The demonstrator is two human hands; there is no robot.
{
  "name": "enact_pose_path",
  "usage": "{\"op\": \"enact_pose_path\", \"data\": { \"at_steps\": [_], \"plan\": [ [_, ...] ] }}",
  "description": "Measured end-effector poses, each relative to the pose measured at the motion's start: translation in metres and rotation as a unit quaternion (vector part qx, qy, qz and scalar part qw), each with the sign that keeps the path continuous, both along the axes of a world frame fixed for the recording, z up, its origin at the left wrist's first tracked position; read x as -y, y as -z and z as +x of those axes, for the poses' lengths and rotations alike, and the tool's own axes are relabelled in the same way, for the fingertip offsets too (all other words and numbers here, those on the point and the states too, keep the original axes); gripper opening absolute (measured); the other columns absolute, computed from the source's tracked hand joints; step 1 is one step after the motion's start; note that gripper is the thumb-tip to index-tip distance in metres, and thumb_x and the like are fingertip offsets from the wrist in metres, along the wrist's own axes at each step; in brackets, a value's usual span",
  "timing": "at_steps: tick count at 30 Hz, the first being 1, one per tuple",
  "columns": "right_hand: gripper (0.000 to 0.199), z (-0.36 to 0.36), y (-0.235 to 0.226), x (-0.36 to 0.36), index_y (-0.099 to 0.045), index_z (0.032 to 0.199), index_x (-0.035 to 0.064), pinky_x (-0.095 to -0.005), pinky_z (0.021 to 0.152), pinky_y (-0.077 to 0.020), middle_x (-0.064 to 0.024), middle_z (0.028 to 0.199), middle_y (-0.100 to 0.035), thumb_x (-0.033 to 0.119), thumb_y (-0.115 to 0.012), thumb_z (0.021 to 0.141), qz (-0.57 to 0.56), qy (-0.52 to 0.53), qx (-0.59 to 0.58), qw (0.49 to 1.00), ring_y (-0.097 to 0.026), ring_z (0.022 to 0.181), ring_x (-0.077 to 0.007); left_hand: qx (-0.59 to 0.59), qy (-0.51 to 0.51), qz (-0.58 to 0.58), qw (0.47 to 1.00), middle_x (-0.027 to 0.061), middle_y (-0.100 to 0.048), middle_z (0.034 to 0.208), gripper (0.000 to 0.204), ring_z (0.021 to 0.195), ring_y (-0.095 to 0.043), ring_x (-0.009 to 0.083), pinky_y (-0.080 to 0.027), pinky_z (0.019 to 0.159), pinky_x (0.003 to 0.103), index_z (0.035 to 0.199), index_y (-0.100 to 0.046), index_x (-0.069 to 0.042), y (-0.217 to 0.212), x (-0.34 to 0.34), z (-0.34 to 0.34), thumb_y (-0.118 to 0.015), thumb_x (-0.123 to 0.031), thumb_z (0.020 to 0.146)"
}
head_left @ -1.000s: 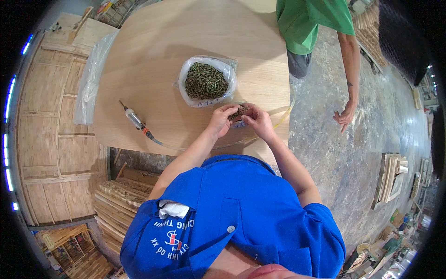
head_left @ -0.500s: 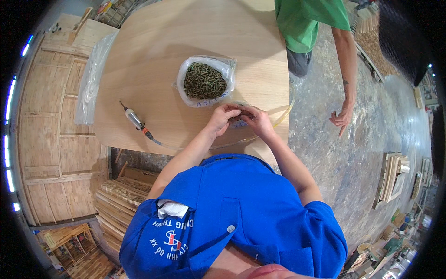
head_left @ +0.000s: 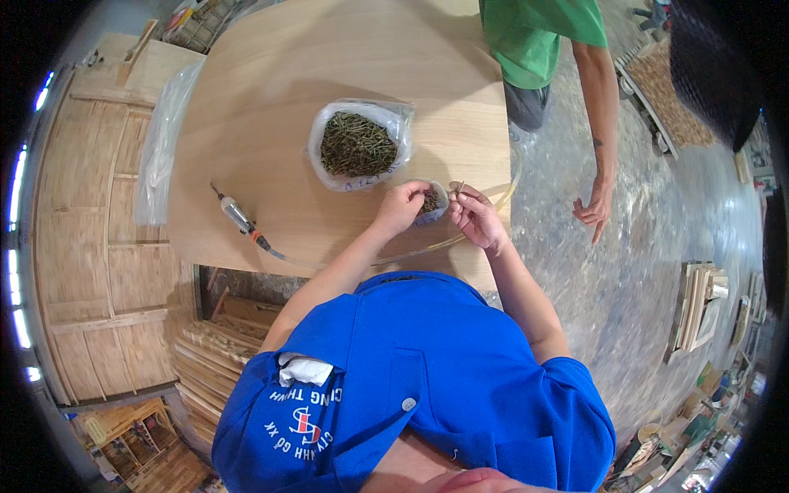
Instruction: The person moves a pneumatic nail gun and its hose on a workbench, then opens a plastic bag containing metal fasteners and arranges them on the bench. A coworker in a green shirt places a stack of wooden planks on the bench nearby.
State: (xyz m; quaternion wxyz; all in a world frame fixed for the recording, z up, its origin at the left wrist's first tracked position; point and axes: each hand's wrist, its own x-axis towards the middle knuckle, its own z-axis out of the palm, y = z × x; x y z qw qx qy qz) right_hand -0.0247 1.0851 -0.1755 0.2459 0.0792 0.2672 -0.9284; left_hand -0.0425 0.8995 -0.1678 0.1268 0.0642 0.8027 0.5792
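My left hand [head_left: 401,207] is closed, its fingertips at the left rim of a small clear plastic bag [head_left: 432,217] holding small brown pieces [head_left: 430,200]. What the fingertips grip, if anything, is hidden. Just right of that bag, my right hand [head_left: 478,220] is raised, with thumb and fingers pinching a thin screw [head_left: 460,187] that points upward. Farther off on the table stands a larger open plastic bag [head_left: 403,123], filled with a heap of dark brassy screws [head_left: 357,146].
A power screwdriver [head_left: 237,215] lies at left on the wooden table [head_left: 263,99], its hose [head_left: 394,258] running rightward near the front edge. Folded clear plastic [head_left: 168,148] hangs over the left edge. Someone in a green shirt [head_left: 542,41] stands at the far right corner, one arm hanging.
My hands, close together over the small bag before, are now apart. The right has moved rightward with a screw showing in its fingers; the small bag's contents are now visible.
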Motion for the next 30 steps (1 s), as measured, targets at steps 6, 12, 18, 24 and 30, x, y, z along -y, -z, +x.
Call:
{"op": "enact_pose_path", "data": {
  "at_steps": [6, 12, 18, 24, 30],
  "plan": [
    [0.024, 0.003, -0.002, -0.001, -0.050, 0.103, -0.0037, -0.0236, 0.062, -0.0477, -0.0081, 0.085, -0.056, 0.005, -0.045, 0.081, 0.106, -0.025, -0.005, 0.994, -0.055, 0.069, -0.0129, -0.072, 0.028, -0.082, 0.994, 0.0189, -0.060, 0.087, 0.023, 0.078, -0.061, 0.0248, -0.047, 0.069, 0.032, 0.096, -0.059, -0.001, -0.015, -0.001, 0.000, -0.049, -0.009, 0.077],
    [0.028, 0.007, 0.000, 0.001, -0.048, 0.108, -0.0049, -0.0244, 0.062, -0.0456, -0.0090, 0.088, -0.056, 0.008, -0.044, 0.083, 0.209, -0.029, -0.045, 0.976, -0.054, 0.071, -0.0142, -0.118, -0.038, -0.101, 0.987, 0.0181, -0.060, 0.077, 0.018, 0.069, -0.060, 0.0268, -0.046, 0.063, 0.034, 0.089, -0.062, -0.002, -0.018, 0.014, -0.005, -0.053, -0.010, 0.076],
    [0.025, 0.016, 0.002, 0.001, -0.055, 0.104, -0.0012, -0.0274, 0.073, -0.0447, -0.0078, 0.095, -0.056, 0.011, -0.046, 0.085, 0.557, 0.077, -0.314, 0.765, -0.056, 0.080, -0.0196, -0.293, 0.074, -0.301, 0.905, 0.0067, -0.057, 0.078, 0.013, 0.084, -0.052, 0.0232, -0.042, 0.072, 0.037, 0.081, -0.065, -0.012, -0.014, 0.010, 0.004, -0.061, -0.017, 0.070],
    [0.021, 0.023, -0.007, 0.000, -0.057, 0.098, -0.0030, -0.0245, 0.073, -0.0434, -0.0050, 0.084, -0.058, 0.008, -0.045, 0.084, 0.515, 0.044, -0.229, 0.825, -0.055, 0.078, -0.0153, -0.269, 0.089, -0.393, 0.875, 0.0021, -0.058, 0.083, 0.011, 0.094, -0.049, 0.0226, -0.042, 0.074, 0.039, 0.077, -0.065, -0.016, -0.001, 0.002, 0.000, -0.063, -0.023, 0.069],
    [0.021, 0.008, -0.008, 0.005, -0.058, 0.093, -0.0009, -0.0258, 0.067, -0.0435, -0.0079, 0.079, -0.060, 0.005, -0.042, 0.081, 0.551, 0.019, -0.237, 0.800, -0.055, 0.072, -0.0137, -0.203, 0.064, -0.314, 0.925, 0.0021, -0.058, 0.082, 0.011, 0.091, -0.050, 0.0220, -0.040, 0.076, 0.039, 0.073, -0.063, -0.016, 0.000, 0.009, 0.000, -0.064, -0.024, 0.066]
  ]
}}
